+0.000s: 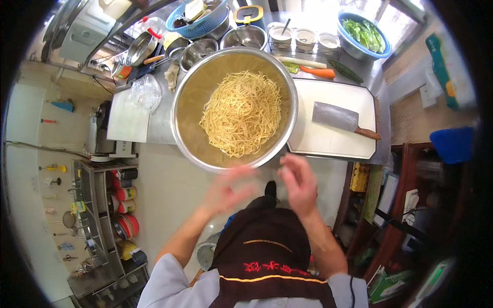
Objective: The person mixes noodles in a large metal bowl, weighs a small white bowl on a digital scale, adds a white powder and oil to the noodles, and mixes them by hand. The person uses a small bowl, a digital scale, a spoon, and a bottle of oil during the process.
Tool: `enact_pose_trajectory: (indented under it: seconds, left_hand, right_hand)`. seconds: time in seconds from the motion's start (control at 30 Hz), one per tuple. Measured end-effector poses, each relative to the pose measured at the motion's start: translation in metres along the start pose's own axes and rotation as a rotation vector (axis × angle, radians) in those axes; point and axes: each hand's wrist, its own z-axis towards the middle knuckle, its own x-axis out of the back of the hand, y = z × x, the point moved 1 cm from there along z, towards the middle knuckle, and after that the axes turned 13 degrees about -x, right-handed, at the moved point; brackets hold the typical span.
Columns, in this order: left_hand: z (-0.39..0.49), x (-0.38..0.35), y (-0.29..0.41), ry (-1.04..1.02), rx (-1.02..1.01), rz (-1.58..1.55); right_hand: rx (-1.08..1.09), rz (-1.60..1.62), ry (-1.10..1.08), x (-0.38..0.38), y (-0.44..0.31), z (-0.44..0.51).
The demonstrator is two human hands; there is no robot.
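A large stainless steel bowl (188,115) stands on the counter before me, its near rim jutting past the front edge. Inside it lies a heap of pale yellow noodles (244,115). My left hand (231,190), blurred, is near the bowl's front rim with fingers apart; whether it touches the rim is unclear. Just right of it, my right hand (298,184) hovers by the bowl's lower right side, fingers loosely curled and holding nothing visible. Right of the bowl, a cleaver (335,116) with a wooden handle lies on a white cutting board (304,142).
Behind the bowl are a carrot (317,72), a cucumber (345,71), white seasoning pots (305,36) in a rack, and a blue basket of leafy greens (364,34). Steel bowls (198,52) and a plastic bag (144,94) are at left. A metal shelf (102,208) stands lower left.
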Motion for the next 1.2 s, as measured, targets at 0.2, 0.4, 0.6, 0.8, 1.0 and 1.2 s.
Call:
enact_pose_trajectory:
  seconds: [0.2,0.4,0.6,0.8,1.0,1.2]
  left_hand:
    - [-0.002,0.084,-0.111,0.428,0.438,0.799]
    - [-0.022,0.05,-0.117,0.219,0.413,1.004]
    - [0.039,0.06,-0.176,0.407,0.547,0.43]
    - [0.11,0.081,-0.25,0.447,0.717,-0.092]
    - [0.14,0.09,-0.227,0.161,0.63,-0.612]
    - [0.143,0.154,-0.178,0.005,0.378,-0.311]
  right_hand:
    - [-0.102,-0.268,-0.063,-0.039,-0.032,0.112]
    - [-0.336,-0.321,-0.02,-0.036,0.016,0.171]
    - [-0.329,-0.545,0.006,-0.064,0.049,0.21]
    - [-0.657,-0.101,0.078,-0.09,0.073,0.23]
    - [-0.623,0.101,-0.128,-0.138,0.044,0.226]
    - [-0.477,-0.144,-0.193,-0.132,-0.042,0.203]
